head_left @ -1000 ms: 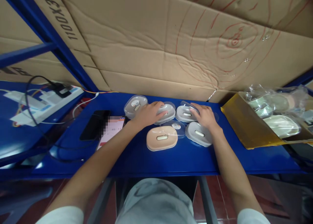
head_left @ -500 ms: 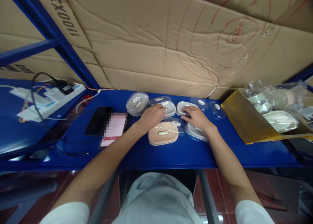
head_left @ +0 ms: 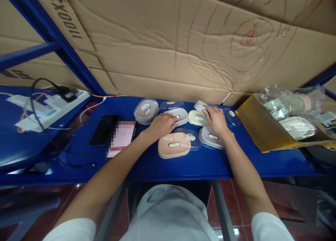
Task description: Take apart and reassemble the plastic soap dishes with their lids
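On the blue table, my left hand [head_left: 164,123] lies over the left side of a whitish oval soap-box-like dish [head_left: 181,114], its curled fingertips by the slot in the middle. My right hand [head_left: 216,118] pinches a pale oval tray [head_left: 200,105], which is tilted up behind a cream oval base [head_left: 196,118]. Nearer me lie a peach dish [head_left: 168,151] with a pale oblong piece in its slot, and a grey dish [head_left: 208,131] below my right wrist. A clear lid [head_left: 193,143] with a round sticker overlaps the peach dish.
A grey lidded dish [head_left: 146,111] and clear lids [head_left: 172,105] [head_left: 232,117] stand along the back. Two phones [head_left: 103,130] [head_left: 122,137] and a power strip [head_left: 76,98] lie left. An open carton [head_left: 249,123] of bagged dishes stands right, before a cardboard wall [head_left: 144,41].
My right hand has raised the pale tray off the cream base and moved slightly up and right, uncovering the base. My left hand stays at the whitish dish.
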`<state>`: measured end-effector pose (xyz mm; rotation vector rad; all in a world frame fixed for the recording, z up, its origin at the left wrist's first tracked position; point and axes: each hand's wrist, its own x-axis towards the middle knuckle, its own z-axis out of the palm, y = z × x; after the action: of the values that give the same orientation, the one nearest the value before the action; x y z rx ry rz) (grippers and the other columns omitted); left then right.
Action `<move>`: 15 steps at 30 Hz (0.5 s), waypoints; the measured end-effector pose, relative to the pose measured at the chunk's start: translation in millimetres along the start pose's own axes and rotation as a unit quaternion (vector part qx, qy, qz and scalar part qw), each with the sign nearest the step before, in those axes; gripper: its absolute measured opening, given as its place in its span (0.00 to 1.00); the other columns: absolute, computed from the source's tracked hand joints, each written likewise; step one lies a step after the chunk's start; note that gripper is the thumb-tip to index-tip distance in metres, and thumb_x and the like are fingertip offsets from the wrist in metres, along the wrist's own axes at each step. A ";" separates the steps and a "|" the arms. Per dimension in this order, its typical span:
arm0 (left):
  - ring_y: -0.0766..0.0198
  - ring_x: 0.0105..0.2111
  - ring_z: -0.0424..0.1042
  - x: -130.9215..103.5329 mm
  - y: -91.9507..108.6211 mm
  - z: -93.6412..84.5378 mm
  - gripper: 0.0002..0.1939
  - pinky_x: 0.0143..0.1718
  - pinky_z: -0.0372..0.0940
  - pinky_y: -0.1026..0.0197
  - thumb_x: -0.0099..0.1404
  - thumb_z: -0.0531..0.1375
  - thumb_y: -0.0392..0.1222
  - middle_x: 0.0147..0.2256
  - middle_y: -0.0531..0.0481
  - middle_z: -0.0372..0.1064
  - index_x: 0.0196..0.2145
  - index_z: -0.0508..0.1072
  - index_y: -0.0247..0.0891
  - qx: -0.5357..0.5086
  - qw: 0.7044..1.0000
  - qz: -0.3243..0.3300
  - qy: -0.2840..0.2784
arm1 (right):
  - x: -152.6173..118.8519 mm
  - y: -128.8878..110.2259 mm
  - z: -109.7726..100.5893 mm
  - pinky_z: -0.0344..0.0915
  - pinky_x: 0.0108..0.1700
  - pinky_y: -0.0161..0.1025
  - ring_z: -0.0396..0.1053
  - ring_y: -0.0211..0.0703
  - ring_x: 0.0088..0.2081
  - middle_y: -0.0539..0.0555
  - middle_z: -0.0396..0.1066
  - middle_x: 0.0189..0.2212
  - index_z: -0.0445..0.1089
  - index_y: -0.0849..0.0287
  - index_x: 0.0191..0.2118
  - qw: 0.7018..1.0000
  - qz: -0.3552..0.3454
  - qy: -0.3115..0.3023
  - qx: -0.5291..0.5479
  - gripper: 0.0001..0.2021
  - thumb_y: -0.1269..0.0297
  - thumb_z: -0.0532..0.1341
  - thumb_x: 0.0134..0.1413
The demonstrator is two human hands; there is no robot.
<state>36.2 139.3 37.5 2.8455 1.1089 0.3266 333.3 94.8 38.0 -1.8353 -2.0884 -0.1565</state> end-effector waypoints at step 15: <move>0.47 0.46 0.80 3.3 4.4 0.1 0.14 0.54 0.67 0.47 0.81 0.52 0.41 0.43 0.38 0.82 0.51 0.76 0.35 -0.013 0.997 -0.048 0.062 | -81.2 -0.4 -39.8 0.68 0.58 0.53 0.78 0.56 0.57 0.56 0.81 0.56 0.76 0.50 0.60 0.998 0.000 -0.028 0.060 0.19 0.49 0.54 0.78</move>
<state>41.5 138.3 38.6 2.7711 1.2488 0.5129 348.2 6.2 48.1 -1.7877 -2.0876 0.0216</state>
